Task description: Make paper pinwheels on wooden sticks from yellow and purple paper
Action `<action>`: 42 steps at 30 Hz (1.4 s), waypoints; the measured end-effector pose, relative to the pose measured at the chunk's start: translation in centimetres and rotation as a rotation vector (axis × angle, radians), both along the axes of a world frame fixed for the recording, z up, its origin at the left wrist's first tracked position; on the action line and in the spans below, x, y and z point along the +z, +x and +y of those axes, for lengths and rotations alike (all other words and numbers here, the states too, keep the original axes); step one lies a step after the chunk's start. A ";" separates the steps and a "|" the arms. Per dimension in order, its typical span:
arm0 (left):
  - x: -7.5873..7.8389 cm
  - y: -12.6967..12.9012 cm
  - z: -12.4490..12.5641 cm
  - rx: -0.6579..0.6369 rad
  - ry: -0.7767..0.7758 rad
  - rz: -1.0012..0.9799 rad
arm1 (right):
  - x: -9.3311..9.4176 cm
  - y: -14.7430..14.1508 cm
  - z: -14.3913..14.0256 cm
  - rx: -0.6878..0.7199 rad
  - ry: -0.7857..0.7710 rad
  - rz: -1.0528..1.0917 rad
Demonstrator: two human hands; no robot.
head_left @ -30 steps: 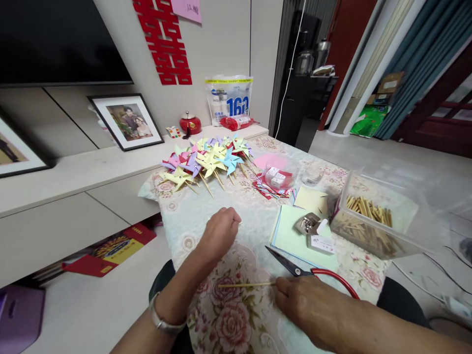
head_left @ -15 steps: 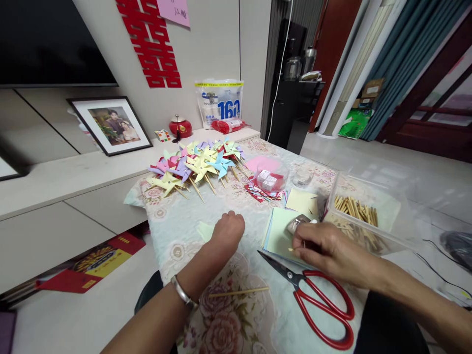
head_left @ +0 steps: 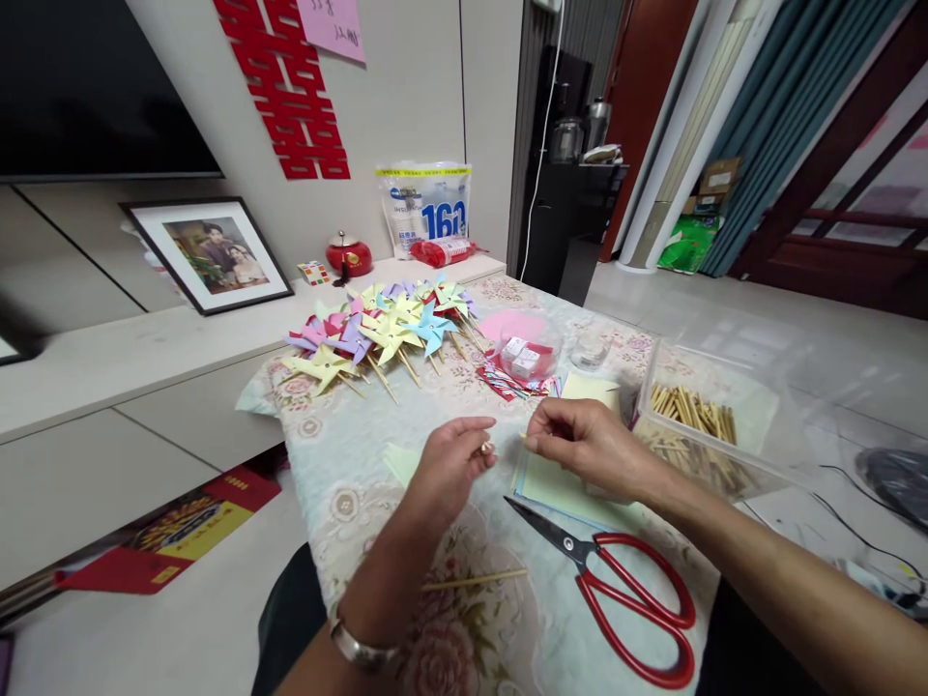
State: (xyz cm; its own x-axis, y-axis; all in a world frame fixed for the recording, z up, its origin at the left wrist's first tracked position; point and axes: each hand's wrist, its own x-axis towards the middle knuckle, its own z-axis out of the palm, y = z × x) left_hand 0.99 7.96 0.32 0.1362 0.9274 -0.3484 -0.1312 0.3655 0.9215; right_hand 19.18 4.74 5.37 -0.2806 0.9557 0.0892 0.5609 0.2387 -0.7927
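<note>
My left hand (head_left: 446,466) is raised over the flowered tablecloth (head_left: 348,454), its thumb and forefinger pinched on a small brown piece (head_left: 485,448). My right hand (head_left: 591,445) faces it a few centimetres away. Its fingertips are closed on a tiny pin-like thing that is too small to make out. Under the right hand lies a stack of pale green paper (head_left: 551,488). A thin wooden stick (head_left: 475,580) lies loose on the cloth in front of me. Red-handled scissors (head_left: 630,599) lie to its right, blades pointing to the far left.
A heap of coloured paper pinwheels (head_left: 384,329) lies at the far side. A clear box of wooden sticks (head_left: 692,411) stands at the right, near a bowl of small boxes (head_left: 526,358) and a glass (head_left: 589,350). A low cabinet (head_left: 145,387) runs along the left.
My right hand left the stick on the cloth, reached to the small tin on the green paper, then rose toward my left hand. My left hand lifted off the table and its fingers came forward.
</note>
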 end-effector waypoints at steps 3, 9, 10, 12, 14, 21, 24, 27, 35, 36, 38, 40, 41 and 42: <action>-0.2 2.3 -1.7 0.025 -0.145 -0.286 | 0.3 -0.7 0.7 0.069 0.063 -0.103; -1.1 3.8 -2.5 0.093 -0.339 -0.592 | 1.3 3.3 2.6 0.069 0.226 -0.472; -1.3 3.7 -2.4 0.090 -0.317 -0.579 | 1.5 4.2 2.8 0.084 0.215 -0.582; -1.6 3.3 -2.2 0.099 -0.288 -0.561 | 1.7 5.6 2.8 0.147 0.155 -0.801; -1.9 3.0 -2.0 0.122 -0.282 -0.552 | 1.6 6.1 2.6 0.200 0.105 -0.984; -2.5 2.8 -2.0 0.067 -0.203 -0.514 | 0.6 4.7 2.3 0.328 0.100 -1.307; -2.8 2.9 -2.1 0.041 -0.193 -0.517 | 0.0 4.4 2.7 0.362 0.099 -1.328; -3.0 2.9 -2.1 0.044 -0.190 -0.513 | -0.8 4.5 3.0 0.402 0.121 -1.341; -2.5 2.3 -1.9 0.078 -0.147 -0.479 | -1.0 4.8 3.5 0.571 0.159 -1.334; -2.3 1.9 -1.8 0.089 -0.122 -0.444 | -0.8 4.8 3.6 0.586 0.159 -1.331; -1.8 1.0 -1.4 0.118 -0.072 -0.349 | -0.5 4.6 3.6 0.601 0.159 -1.325; -1.3 -0.2 -0.8 0.146 -0.027 -0.218 | -0.3 4.5 3.6 0.598 0.162 -1.320; -1.1 -0.9 -0.5 0.149 -0.007 -0.139 | -0.2 4.5 3.6 0.593 0.164 -1.317; -0.9 -1.6 -0.1 0.135 0.024 -0.016 | -0.2 4.5 3.6 0.586 0.168 -1.310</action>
State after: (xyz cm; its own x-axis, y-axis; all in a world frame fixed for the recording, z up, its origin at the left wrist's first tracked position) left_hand -0.61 7.87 -0.60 0.0148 0.9456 -0.3251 -0.1926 0.3217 0.9270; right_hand 23.64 8.36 5.19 -0.5875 0.6813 -0.4368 0.6394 0.7216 0.2654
